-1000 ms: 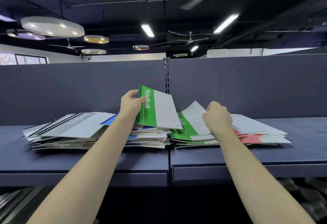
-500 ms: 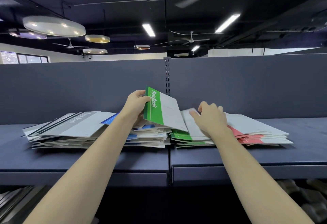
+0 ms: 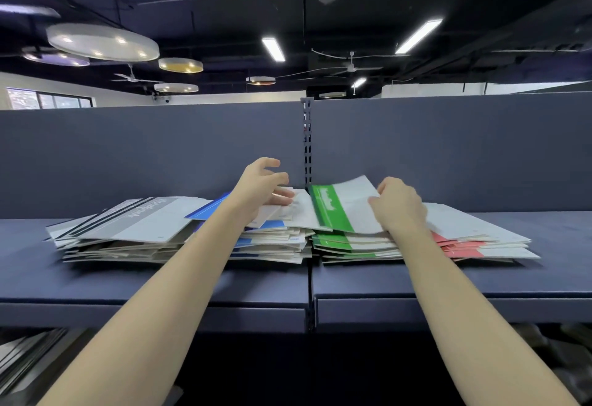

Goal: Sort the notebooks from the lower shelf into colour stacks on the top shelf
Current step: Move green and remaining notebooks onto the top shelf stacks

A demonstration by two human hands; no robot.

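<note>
Green notebook [image 3: 344,205]: thin, soft-covered, most likely light and floppy, apt to bend and sag if lifted by one corner. Glossy-looking cover, so probably prone to sliding off the notebooks beneath. Best taken along a long edge or near the spine band, thumb above and fingers below, or pressed flat from on top while being squared up. Not fragile, though corners and covers crease readily.

Lies on top of the green stack [image 3: 349,245] on the top shelf [image 3: 448,280], far end raised a little off the pile, not yet flat. Broad green band with white lettering down the left side, rest of the cover pale grey-white. Right hand [image 3: 398,205] on its right part, fingers curled at the cover; whether gripping the edge or only pressing down cannot be told. Left hand [image 3: 264,184] just beside it over the blue stack [image 3: 272,239], fingers spread and loosely bent, holding nothing, lower fingertips touching or nearly touching the top white sheet there.

Four piles side by side on the shelf: grey stack [image 3: 128,229] at far left, then blue, green, and red stack [image 3: 474,242] at right, neighbours touching or overlapping at the edges. All rather ragged, edges fanned out, so likely to shift if nudged. More notebooks dimly visible on the lower shelf [image 3: 28,360] at bottom left; colours not readable.
</note>
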